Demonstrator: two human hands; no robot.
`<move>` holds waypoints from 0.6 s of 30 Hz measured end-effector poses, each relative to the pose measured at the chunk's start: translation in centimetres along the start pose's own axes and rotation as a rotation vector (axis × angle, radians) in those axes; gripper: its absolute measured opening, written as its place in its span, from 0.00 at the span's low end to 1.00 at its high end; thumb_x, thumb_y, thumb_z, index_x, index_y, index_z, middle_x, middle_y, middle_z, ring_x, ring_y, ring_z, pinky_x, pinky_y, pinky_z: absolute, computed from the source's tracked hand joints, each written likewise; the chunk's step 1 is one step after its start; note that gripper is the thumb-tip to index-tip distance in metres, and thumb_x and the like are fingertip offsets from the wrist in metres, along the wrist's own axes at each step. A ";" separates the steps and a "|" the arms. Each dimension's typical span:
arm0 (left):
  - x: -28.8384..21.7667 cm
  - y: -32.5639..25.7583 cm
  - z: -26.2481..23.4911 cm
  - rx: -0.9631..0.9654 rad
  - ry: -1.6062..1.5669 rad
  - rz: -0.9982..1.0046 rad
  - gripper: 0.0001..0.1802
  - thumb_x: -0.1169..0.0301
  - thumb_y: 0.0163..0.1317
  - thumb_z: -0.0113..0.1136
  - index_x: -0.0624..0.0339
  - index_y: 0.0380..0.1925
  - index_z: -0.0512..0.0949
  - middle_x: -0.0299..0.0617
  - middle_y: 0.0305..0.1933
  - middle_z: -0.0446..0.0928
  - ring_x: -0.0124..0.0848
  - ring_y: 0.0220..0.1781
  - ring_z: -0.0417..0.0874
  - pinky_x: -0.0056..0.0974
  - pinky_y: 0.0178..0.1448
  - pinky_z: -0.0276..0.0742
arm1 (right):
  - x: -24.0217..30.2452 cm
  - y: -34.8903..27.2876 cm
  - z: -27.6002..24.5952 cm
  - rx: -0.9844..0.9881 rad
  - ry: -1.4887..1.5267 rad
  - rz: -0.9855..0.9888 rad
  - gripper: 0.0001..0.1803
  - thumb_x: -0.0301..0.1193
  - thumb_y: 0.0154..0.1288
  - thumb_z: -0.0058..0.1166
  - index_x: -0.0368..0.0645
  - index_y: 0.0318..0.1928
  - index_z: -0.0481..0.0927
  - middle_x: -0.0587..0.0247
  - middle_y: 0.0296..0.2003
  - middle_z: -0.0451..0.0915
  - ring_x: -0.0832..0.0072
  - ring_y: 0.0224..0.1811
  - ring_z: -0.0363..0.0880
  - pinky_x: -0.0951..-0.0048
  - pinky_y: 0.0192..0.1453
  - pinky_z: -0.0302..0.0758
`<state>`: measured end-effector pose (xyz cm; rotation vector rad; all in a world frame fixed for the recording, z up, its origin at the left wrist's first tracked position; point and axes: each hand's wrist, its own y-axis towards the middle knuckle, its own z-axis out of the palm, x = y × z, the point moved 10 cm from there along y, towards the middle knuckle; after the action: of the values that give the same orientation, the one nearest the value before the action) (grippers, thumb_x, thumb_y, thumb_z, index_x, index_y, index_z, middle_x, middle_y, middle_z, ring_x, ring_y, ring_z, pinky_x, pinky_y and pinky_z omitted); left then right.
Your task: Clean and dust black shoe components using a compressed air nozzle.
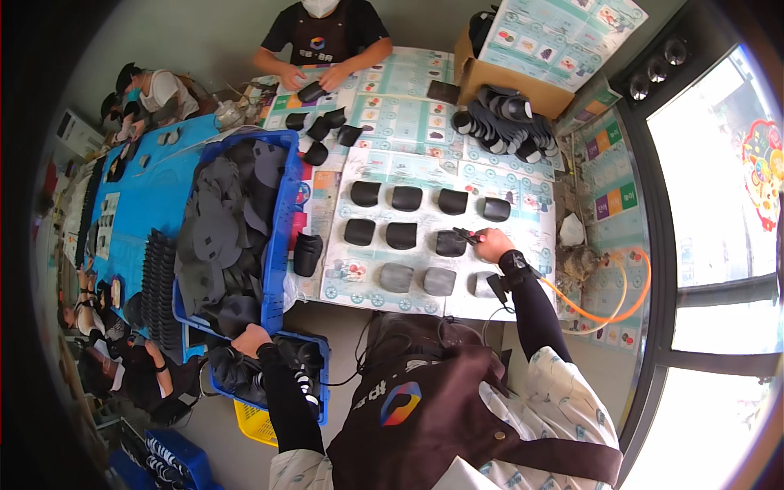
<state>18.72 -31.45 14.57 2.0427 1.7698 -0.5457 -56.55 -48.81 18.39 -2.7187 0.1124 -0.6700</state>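
Observation:
My right hand [493, 244] is closed round a small black tool with a red part [469, 235]. The tool's front end reaches the right edge of a curved black piece [449, 243] on the table. Other such pieces lie in rows; a front-row piece [439, 281] looks greyer and duller than the black piece [401, 236] behind it. My left hand [251, 340] is at the near end of a blue basket [287, 175] heaped with dark flat pieces [229, 220]. Its fingers curl in beside a dark piece [230, 314]; what they hold is hidden.
Below the basket stands a blue crate [325, 380] on a yellow one [255, 423]. An orange hose [608, 317] loops right of my wrist. Across the table a person [327, 41] handles a black piece. A cardboard box [523, 86] and stacked dark pieces [506, 122] stand back right.

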 end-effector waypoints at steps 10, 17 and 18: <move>0.3 0.0 -0.2 -0.058 0.047 0.007 0.32 0.63 0.55 0.57 0.75 0.55 0.64 0.67 0.57 0.74 0.62 0.58 0.78 0.56 0.63 0.74 | 0.1 -0.4 0.6 0.067 -0.042 0.003 0.16 0.36 0.57 0.48 0.41 0.38 0.86 0.38 0.37 0.83 0.43 0.45 0.82 0.48 0.55 0.77; -1.7 -1.4 -0.5 -0.005 0.013 0.013 0.32 0.64 0.55 0.56 0.78 0.55 0.64 0.69 0.57 0.74 0.62 0.58 0.78 0.56 0.63 0.74 | -0.8 -0.7 -0.5 -0.016 0.015 0.065 0.15 0.33 0.52 0.51 0.40 0.37 0.85 0.38 0.36 0.83 0.42 0.43 0.81 0.48 0.52 0.77; -1.5 -1.4 -1.0 -0.009 0.013 0.010 0.32 0.64 0.55 0.56 0.78 0.55 0.64 0.69 0.57 0.74 0.62 0.58 0.78 0.56 0.63 0.74 | 0.0 -0.7 -0.1 0.014 0.020 0.036 0.15 0.33 0.52 0.51 0.40 0.37 0.85 0.38 0.36 0.83 0.42 0.43 0.81 0.48 0.52 0.77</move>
<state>17.22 -32.02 16.14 2.0527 1.7654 -0.5211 -56.60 -48.15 18.77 -2.6908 0.1607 -0.6850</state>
